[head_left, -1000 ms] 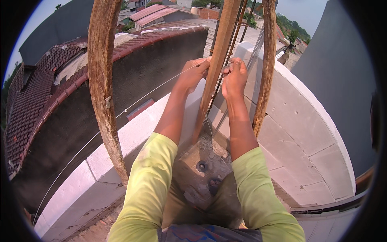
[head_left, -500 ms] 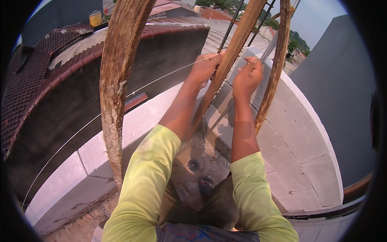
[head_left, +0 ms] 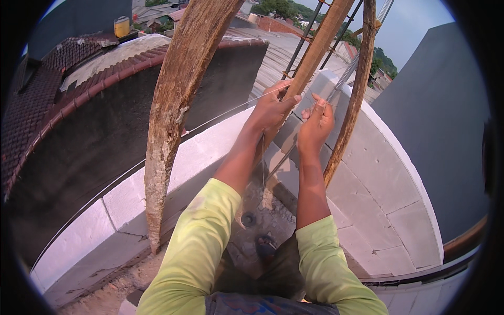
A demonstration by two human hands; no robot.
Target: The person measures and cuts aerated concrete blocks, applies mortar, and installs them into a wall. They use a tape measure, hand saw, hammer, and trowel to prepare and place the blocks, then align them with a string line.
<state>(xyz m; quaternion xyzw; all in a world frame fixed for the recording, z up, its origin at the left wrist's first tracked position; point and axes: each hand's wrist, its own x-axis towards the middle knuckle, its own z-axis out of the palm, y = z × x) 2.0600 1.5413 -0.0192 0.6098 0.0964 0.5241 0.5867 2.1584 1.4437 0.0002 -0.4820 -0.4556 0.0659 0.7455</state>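
A thin white string (head_left: 222,114) runs in from the left, above the block wall, to a squared wooden post (head_left: 321,44). My left hand (head_left: 270,109) is closed at the post, its thumb across the wood and its fingers pinching the string against it. Just right of the post, my right hand (head_left: 316,123) is closed, fingertips pinching a thin end of string. Where the string passes behind the post is hidden. Below my left hand a fine loose strand dangles toward the floor.
White block walls (head_left: 388,194) meet in a corner beyond the post. A rough timber pole (head_left: 173,105) leans at left, a thinner pole (head_left: 353,105) at right. Steel bars (head_left: 303,47) rise behind the post. Rubble lies on the floor (head_left: 273,210) around my foot.
My right hand has come lower and nearer the post. My left thumb now reaches across the post. The string's far left stretch lies closer to the wall top, and the view has shifted slightly.
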